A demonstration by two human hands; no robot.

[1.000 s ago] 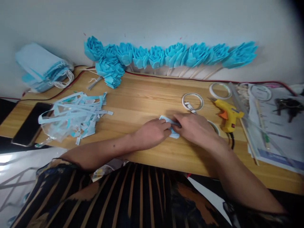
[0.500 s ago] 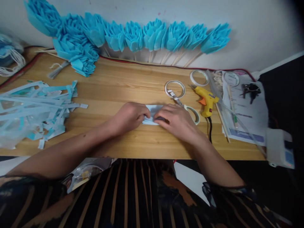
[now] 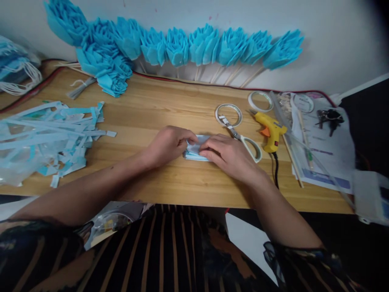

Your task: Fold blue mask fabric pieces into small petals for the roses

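A small folded pale blue and white sheet (image 3: 194, 155), with layered edges at its front, lies on the wooden table in front of me. My left hand (image 3: 173, 145) is closed at its left end, with thumb and forefinger bent together on it. On the right part, my right hand (image 3: 226, 153) has curled fingers pressed on the sheet and covers that end. Just beyond my right hand lie scissors (image 3: 251, 148) with pale handles, their blades over a white tape roll (image 3: 240, 117).
A yellow glue gun (image 3: 271, 129) lies to the right, near another tape roll (image 3: 252, 101) and a paper sheet (image 3: 334, 162) with keys (image 3: 330, 118). Blue fabric flowers (image 3: 203, 44) on sticks lean against the wall. Cut strips (image 3: 54, 138) are heaped at left.
The view has shifted slightly, so the table things appear further right. My fingers have moved a little on the folded sheet, and more of its top face shows between my hands.
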